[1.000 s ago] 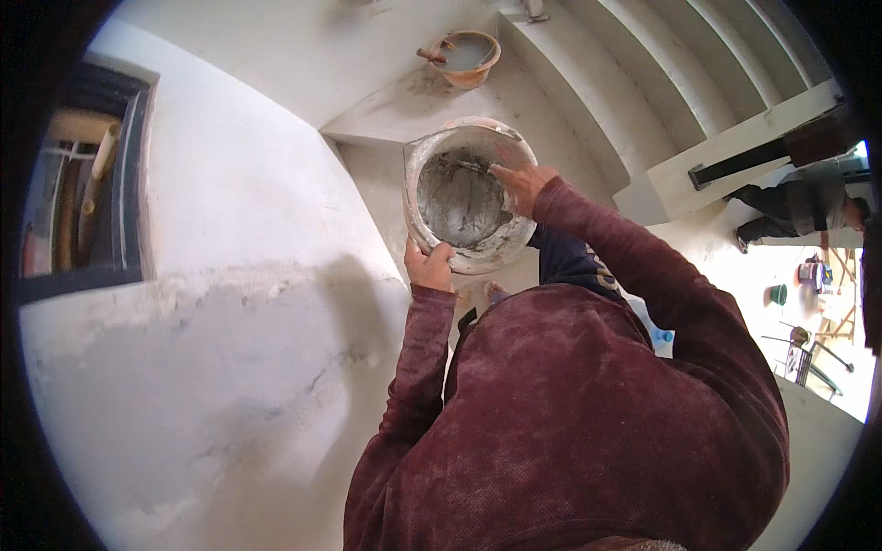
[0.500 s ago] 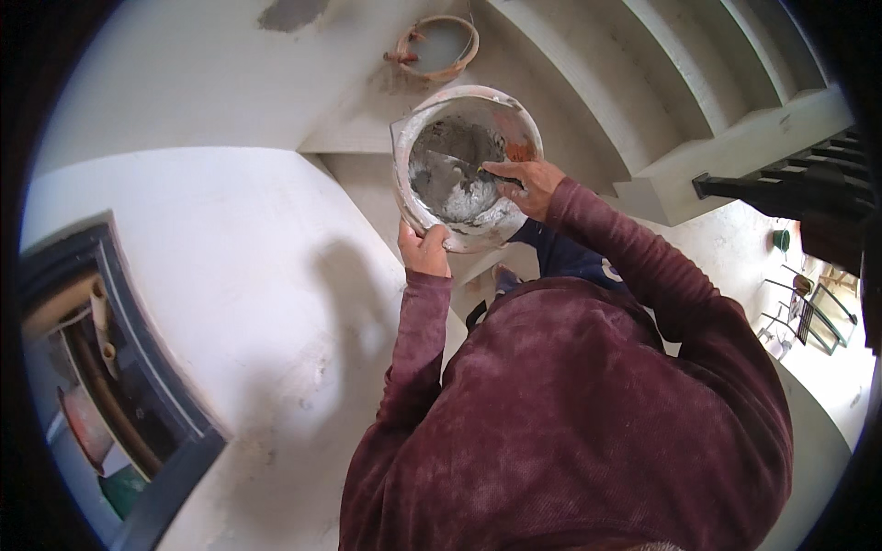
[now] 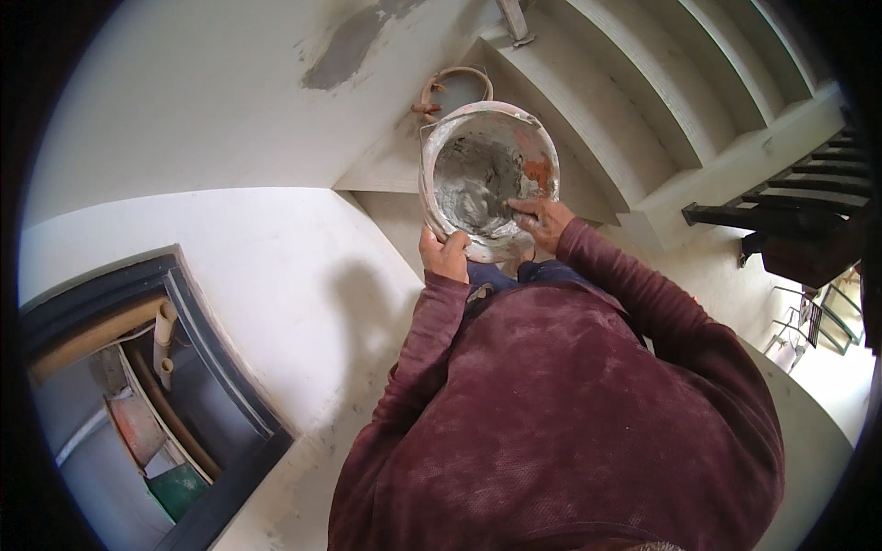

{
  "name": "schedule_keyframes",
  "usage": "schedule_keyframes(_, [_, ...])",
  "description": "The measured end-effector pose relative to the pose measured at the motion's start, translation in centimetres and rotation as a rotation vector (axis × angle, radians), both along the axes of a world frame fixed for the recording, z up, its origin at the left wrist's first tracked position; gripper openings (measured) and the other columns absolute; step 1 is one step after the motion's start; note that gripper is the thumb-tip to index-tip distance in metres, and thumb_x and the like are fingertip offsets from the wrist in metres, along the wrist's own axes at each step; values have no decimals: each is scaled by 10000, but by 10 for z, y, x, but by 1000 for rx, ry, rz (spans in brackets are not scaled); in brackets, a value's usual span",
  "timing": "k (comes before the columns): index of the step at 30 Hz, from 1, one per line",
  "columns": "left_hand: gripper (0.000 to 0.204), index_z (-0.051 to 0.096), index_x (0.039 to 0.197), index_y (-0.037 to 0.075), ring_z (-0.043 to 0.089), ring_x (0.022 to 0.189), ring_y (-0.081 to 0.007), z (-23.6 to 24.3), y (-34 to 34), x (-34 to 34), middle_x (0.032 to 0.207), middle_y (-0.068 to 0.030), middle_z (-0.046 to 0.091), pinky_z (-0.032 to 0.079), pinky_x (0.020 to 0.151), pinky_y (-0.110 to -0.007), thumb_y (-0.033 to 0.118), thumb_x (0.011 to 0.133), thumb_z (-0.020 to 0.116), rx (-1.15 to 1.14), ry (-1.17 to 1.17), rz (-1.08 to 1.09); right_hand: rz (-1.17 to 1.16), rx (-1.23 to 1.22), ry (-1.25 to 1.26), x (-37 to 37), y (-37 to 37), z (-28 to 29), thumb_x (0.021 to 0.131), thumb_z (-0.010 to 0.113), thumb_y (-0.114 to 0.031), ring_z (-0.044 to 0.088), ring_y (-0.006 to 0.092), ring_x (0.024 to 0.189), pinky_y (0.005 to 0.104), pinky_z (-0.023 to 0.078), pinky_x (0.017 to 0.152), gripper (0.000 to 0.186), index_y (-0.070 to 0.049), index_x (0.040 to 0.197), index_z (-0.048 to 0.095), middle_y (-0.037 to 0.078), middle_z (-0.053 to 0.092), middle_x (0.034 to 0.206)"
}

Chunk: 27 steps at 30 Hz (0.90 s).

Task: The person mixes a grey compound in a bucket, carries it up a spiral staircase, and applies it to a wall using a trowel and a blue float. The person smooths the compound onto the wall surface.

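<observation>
A bucket point(image 3: 489, 119), crusted pale with an orange patch inside, is tilted so its grey wet mix point(image 3: 464, 184) shows. My left hand point(image 3: 446, 253) grips its lower-left rim, thumb over the edge. My right hand point(image 3: 542, 222) is closed at the right side of the opening, on what looks like the handle of a putty knife, whose blade is mostly lost in the mix. Both arms are in maroon sleeves, and my feet show partly beneath the bucket.
Behind the bucket, a basin point(image 3: 457, 73) of cloudy water sits on a landing. Curved steps point(image 3: 643, 101) climb right, beside a black railing point(image 3: 772, 207). A white wall bears a dark-framed opening point(image 3: 165, 275) holding pipes and boards at left. Metal chairs point(image 3: 818, 321) stand far right.
The bucket and both hands rose in view, then moved slightly down and right. The knife blade, visible half a second ago, is less distinct. The view has turned, showing more railing and wall opening.
</observation>
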<state>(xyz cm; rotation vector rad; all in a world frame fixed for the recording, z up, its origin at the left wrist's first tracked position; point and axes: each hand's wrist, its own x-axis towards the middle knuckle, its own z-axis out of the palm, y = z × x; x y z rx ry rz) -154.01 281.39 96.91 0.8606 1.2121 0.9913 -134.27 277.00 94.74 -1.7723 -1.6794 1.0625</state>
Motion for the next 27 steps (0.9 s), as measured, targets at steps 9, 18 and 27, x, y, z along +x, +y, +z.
schedule_keyframes(9, [401, 511, 1004, -26, 518, 717, -137, 5, 54, -22, 842, -52, 567, 441, 640, -250, -49, 603, 520, -5, -7, -167, 174, -83, -603, -1, 63, 19, 742, 534, -100, 612, 305, 787, 395, 486, 664, 607, -149, 1322, 363, 214, 612, 823])
schedule_keyframes(18, [436, 492, 1039, -15, 509, 702, -119, -8, 77, -48, 847, -40, 548, 438, 608, -234, -61, 605, 505, -44, -173, -172, -93, -66, 182, -44, 57, 40, 811, 549, -206, 577, 334, 978, 364, 429, 863, 386, -40, 1160, 552, 225, 589, 1064])
schedule_keyframes(27, [443, 483, 1043, 0, 505, 687, -126, -9, 85, -54, 840, -40, 534, 436, 587, -234, -83, 608, 493, -95, -258, -164, 121, -292, -506, -42, 74, 46, 762, 552, -141, 598, 319, 854, 395, 476, 712, 437, -142, 1199, 527, 172, 615, 958])
